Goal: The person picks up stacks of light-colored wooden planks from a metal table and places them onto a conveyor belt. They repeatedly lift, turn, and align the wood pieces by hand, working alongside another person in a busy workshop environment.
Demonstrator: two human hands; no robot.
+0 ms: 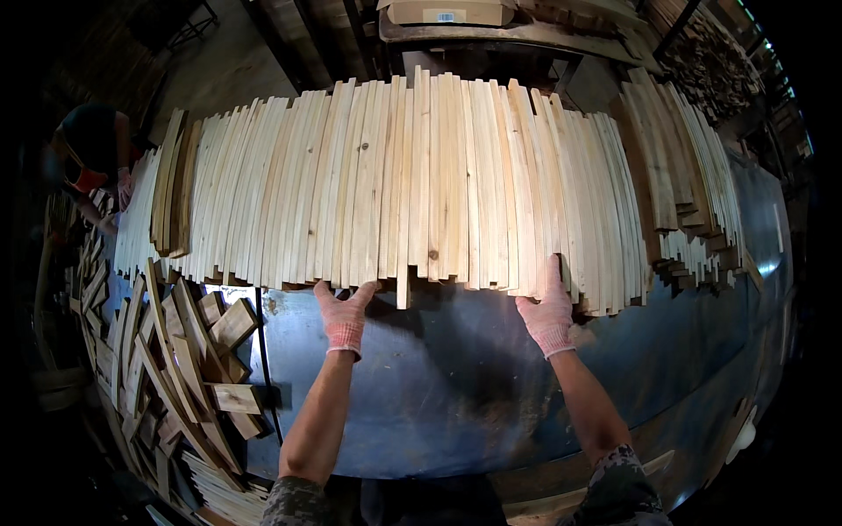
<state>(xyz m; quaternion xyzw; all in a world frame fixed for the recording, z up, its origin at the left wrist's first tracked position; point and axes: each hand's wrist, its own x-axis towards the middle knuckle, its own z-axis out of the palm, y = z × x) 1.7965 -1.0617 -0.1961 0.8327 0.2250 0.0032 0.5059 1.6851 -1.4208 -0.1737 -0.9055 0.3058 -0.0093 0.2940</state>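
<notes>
In the head view, a long row of pale wooden sticks (478,175) lies side by side across the far half of a blue-grey metal table (421,386), the sticks pointing from near to far. Their ends are uneven, and one stick (403,292) juts out toward the near side, between the two hands.

The left hand (342,320), in a pinkish knit glove, touches the near ends left of that stick. Its thumb and forefinger are spread apart in a V; I cannot tell how the remaining fingers are set. The right hand (547,317), gloved the same way, touches the near ends farther right, its thumb and forefinger also spread, the forefinger pointing to the far side. Its remaining fingers cannot be made out clearly. Both forearms are bare down to patterned sleeves (294,502) at the near edge.

Darker boards (164,197) stand out at the row's left part, and more brown boards (649,145) lie toward its right end. A jumbled heap of wood pieces (180,351) fills the near left. At the far left, a co-worker (88,140) bends beside the row, a gloved hand close to it. A cardboard box (447,13) sits on a bench (526,39) at the far side.
</notes>
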